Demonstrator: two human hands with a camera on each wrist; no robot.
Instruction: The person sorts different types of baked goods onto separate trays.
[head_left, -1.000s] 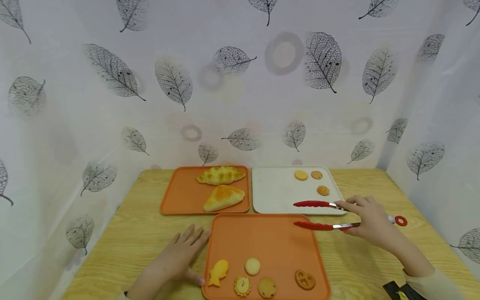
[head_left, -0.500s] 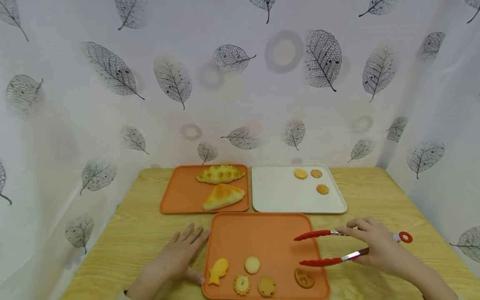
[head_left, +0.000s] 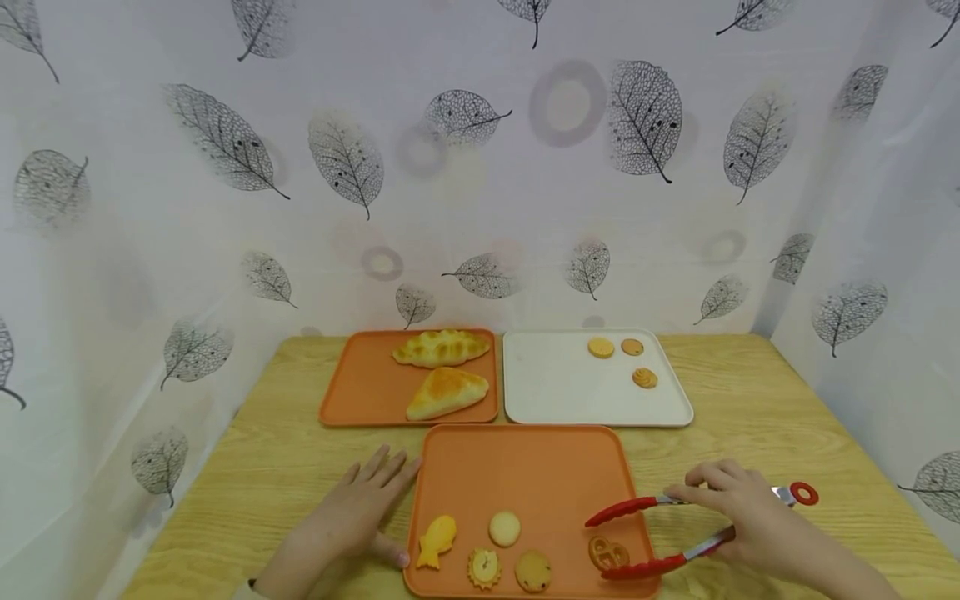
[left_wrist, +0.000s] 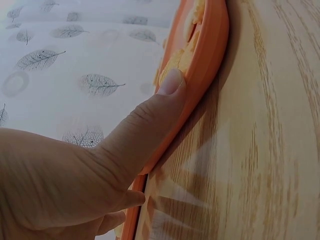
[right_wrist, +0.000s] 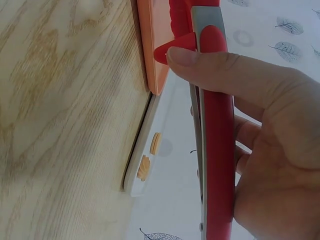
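Wooden table (head_left: 247,467), leaf-printed curtain (head_left: 465,217) behind. Left hand (head_left: 352,512), fingers spread, touches front tray (head_left: 525,467) at left edge; right hand (head_left: 750,512) holds tongs (head_left: 645,568) over its near right corner.

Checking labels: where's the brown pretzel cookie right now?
In the head view, the brown pretzel cookie lies near the front right corner of the near orange rectangular tray, between the spread arms of the red-tipped metal tongs.

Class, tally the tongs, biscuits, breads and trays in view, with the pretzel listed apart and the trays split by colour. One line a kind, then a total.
Tongs: 1
Pretzel: 1
Other biscuits: 7
Breads: 2
Orange trays: 2
White tray: 1
Total: 14
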